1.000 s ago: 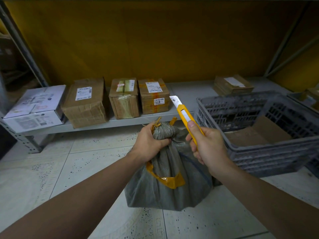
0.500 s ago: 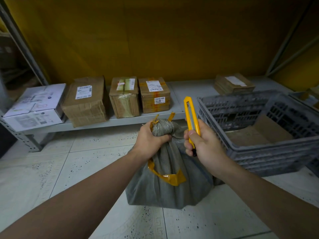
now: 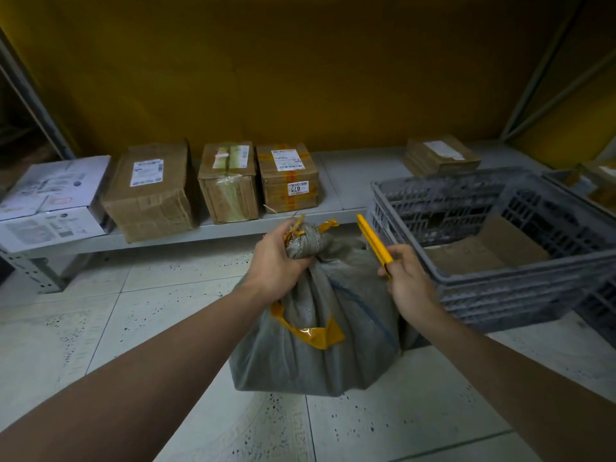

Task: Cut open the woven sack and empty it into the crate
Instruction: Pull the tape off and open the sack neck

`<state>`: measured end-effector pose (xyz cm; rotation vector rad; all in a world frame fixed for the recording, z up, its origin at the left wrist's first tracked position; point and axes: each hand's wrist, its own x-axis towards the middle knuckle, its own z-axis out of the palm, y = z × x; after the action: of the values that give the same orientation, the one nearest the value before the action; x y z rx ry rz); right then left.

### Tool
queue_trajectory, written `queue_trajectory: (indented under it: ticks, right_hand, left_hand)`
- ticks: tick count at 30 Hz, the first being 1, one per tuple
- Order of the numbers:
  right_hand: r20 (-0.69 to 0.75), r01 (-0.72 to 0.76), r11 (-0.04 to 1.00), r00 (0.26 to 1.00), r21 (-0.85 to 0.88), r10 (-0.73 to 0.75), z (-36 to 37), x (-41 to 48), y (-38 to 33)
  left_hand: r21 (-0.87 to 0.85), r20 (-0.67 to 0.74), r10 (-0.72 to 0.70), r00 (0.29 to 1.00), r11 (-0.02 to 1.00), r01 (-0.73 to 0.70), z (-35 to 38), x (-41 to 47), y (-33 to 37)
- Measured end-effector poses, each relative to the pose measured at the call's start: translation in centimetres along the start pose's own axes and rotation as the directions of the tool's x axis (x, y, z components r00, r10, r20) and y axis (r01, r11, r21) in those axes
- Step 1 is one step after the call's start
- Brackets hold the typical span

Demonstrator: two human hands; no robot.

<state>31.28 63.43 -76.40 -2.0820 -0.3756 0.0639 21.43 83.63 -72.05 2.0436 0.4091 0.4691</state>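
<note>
A grey woven sack [image 3: 316, 348] stands upright on the tiled floor [image 3: 100, 328], long axis vertical. Its bunched neck [image 3: 305, 240] points up, toward the low shelf [image 3: 350, 181] behind it. The left hand [image 3: 276, 265] grips that neck from the left, its fingers [image 3: 300, 261] curled round the gathered fabric just below the knot of yellow tape [image 3: 296, 231]. A loose loop of the same tape sags across the sack's front.

The right hand [image 3: 408, 285] holds a yellow utility knife [image 3: 373, 240] by its lower end, pinched between its fingers [image 3: 396, 253] and thumb. The knife slants from the hand up and to the left, its tip aimed toward the shelf. It sits just right of the neck without touching it. Whether a blade is out cannot be told.

A grey slatted plastic crate [image 3: 500, 281] sits just beside the sack on its right, with a cardboard sheet [image 3: 483, 251] lying inside. Taped cardboard boxes [image 3: 153, 195] line the shelf.
</note>
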Motion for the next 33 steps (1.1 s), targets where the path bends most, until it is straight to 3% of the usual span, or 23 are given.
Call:
queue_trajectory:
  ticks: [3, 6, 13, 15, 18, 23, 27, 33]
  right_hand:
    - [0.033, -0.028, 0.996, 0.999, -0.079, 0.031, -0.5, 0.0, 1.6]
    - [0.072, 0.064, 0.977, 0.996, -0.206, -0.05, -0.7, -0.2, 3.2]
    - [0.069, 0.134, 0.953, 0.99, -0.272, -0.12, 0.3, -0.5, 4.0]
    - [0.049, 0.122, 0.941, 0.992, -0.317, -0.112, 0.7, -0.6, 4.3]
    - [0.051, 0.096, 0.935, 0.995, -0.341, -0.084, 1.2, -0.5, 5.3]
    - [0.178, 0.142, 0.874, 0.982, -0.464, -0.066, 1.7, -0.6, 7.0]
    - [0.273, 0.166, 0.822, 0.962, -0.545, -0.013, 2.3, -1.1, 8.5]
    - [0.547, 0.337, 0.675, 0.828, -0.657, 0.12, 3.7, -2.5, 11.3]
  left_hand:
    - [0.059, -0.005, 0.08, 0.997, 0.995, -0.08, -0.6, 0.1, 0.2]
    - [0.12, -0.018, 0.178, 0.984, 0.977, -0.175, -0.9, 0.4, 0.8]
    - [0.343, -0.218, 0.206, 0.954, 0.931, -0.123, -3.4, 2.4, 1.3]
    - [0.322, -0.232, 0.19, 0.954, 0.94, -0.109, -3.9, 2.5, 1.0]
    - [0.238, -0.138, 0.163, 0.977, 0.963, -0.127, -3.6, 2.1, 0.4]
    - [0.082, -0.029, 0.129, 0.991, 0.989, -0.126, -2.1, 1.7, -0.8]
    - [0.078, -0.011, 0.107, 0.994, 0.991, -0.106, -1.3, 2.0, -2.3]
    - [0.118, 0.013, 0.104, 0.994, 0.987, -0.105, -0.6, 1.8, -3.0]
